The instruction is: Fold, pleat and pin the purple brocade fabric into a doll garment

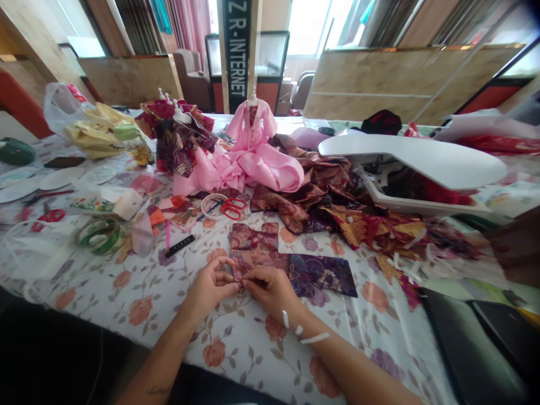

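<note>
Bare fingertips of a left hand [214, 283] and a right hand [269, 286] meet at the near left corner of a reddish brocade piece [255, 244], both pinching its edge above a floral tablecloth [236, 343]. A dark purple brocade strip [324, 275] lies just beside it, to the right. White strips [314, 338] cling to the right wrist and forearm. Beyond the brocade lie red-handled scissors [233, 209]; farther back, a pink gown [252, 126] dresses a miniature mannequin.
</note>
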Available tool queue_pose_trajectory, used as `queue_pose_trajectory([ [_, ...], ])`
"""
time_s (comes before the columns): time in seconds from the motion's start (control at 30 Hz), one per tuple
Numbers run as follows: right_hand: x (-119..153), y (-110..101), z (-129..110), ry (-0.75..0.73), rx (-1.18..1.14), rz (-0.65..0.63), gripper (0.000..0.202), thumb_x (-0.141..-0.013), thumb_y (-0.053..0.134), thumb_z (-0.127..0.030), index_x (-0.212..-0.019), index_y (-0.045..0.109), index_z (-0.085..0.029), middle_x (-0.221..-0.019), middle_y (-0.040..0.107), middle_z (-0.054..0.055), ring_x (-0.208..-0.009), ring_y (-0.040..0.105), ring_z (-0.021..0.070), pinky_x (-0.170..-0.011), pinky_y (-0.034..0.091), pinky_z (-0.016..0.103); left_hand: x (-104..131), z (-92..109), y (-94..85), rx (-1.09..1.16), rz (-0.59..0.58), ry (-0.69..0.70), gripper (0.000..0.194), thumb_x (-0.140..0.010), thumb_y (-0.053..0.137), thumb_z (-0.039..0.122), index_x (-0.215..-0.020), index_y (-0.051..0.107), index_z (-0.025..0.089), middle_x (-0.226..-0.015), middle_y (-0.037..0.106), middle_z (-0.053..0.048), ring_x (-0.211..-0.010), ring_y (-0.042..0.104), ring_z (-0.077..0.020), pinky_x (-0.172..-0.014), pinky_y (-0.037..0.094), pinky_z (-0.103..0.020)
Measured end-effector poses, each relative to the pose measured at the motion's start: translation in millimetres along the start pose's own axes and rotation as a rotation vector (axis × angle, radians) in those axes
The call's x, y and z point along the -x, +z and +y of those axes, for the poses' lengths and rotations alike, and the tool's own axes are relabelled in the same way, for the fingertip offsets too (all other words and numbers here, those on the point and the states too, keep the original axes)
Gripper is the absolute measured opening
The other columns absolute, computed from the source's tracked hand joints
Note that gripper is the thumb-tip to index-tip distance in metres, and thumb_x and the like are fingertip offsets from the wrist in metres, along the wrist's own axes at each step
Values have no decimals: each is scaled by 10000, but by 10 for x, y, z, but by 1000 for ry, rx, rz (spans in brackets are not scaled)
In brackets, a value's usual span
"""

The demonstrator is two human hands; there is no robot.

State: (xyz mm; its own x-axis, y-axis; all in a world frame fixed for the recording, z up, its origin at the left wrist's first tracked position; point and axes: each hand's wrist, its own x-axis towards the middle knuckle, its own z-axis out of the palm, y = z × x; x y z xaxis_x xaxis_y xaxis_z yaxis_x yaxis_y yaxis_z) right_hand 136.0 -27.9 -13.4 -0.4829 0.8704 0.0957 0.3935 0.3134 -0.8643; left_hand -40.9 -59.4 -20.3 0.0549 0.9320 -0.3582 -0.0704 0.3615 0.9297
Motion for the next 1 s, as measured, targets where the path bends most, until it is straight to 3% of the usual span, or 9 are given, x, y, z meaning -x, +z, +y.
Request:
queue_pose_trajectory([
  [0.63,0,15,21,-3,-11,-14,129,-795,614,-161,-795,738,-198,-758,727,29,-669,642,153,-605,442,215,16,12,46,-30,52,9,403,-631,672,129,-970,470,210,-601,630,60,-552,626,-129,-601,489,-233],
  [0.9,-6,4,10,0,22,-22,142,-809,601,-165,-813,740,-195,-765,731,36,-669,645,155,-626,451,226,22,17,10,32,-6,-14,387,-644,671,139,-969,474,214,-645,653,48,-621,662,-144,-607,494,-225],
  [1.0,-8,6,12,-6,5,-19,142,-808,599,-163,-798,738,-192,-764,729,36,-673,645,154,-620,451,220,14,3,-5,-2,-12,-3,403,-653,694,160,-980,466,216,-652,653,49,-581,632,-117,-526,435,-174],
])
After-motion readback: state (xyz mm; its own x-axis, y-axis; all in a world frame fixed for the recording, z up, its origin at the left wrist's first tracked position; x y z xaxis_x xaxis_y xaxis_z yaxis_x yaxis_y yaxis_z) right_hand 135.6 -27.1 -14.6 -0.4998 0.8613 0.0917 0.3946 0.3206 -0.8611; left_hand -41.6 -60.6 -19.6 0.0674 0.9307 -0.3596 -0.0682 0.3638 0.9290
